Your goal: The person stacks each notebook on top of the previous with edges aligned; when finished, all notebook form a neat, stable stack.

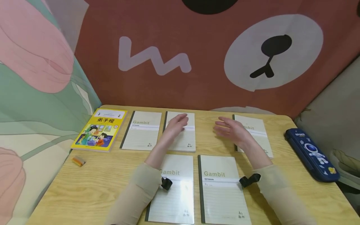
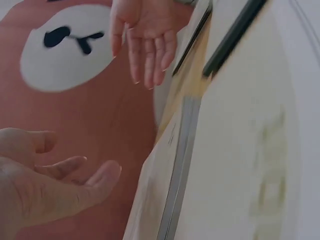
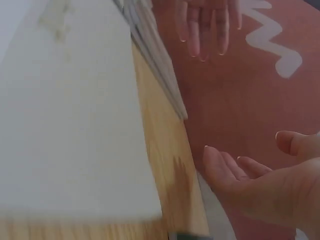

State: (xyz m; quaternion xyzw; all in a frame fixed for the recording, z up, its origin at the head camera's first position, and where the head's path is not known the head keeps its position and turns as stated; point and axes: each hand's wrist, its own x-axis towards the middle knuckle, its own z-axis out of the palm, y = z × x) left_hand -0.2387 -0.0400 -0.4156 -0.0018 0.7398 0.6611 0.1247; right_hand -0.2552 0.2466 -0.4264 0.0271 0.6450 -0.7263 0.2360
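My left hand (image 1: 176, 125) hovers over the upper middle Gambit notebook (image 1: 184, 142), its fingers loosely bent and holding nothing. Across from it, my right hand (image 1: 232, 131) is in the air by the left edge of the upper right notebook (image 1: 257, 132), partly covering it, palm turned inward and fingers extended. Both palms face each other, also visible in the left wrist view, where the right hand (image 2: 150, 42) hangs beyond the left hand (image 2: 55, 185). Below my forearms lie a lower left notebook (image 1: 177, 200) and a lower right notebook (image 1: 222, 200). Another notebook (image 1: 142, 134) lies at upper left.
A yellow picture book (image 1: 98, 131) lies at the table's far left, with a small orange eraser-like block (image 1: 78, 161) in front of it. On the right edge is a dark blue space-themed pencil case (image 1: 312, 154). A bear-patterned curtain (image 1: 197, 87) stands behind the wooden table (image 1: 78, 193).
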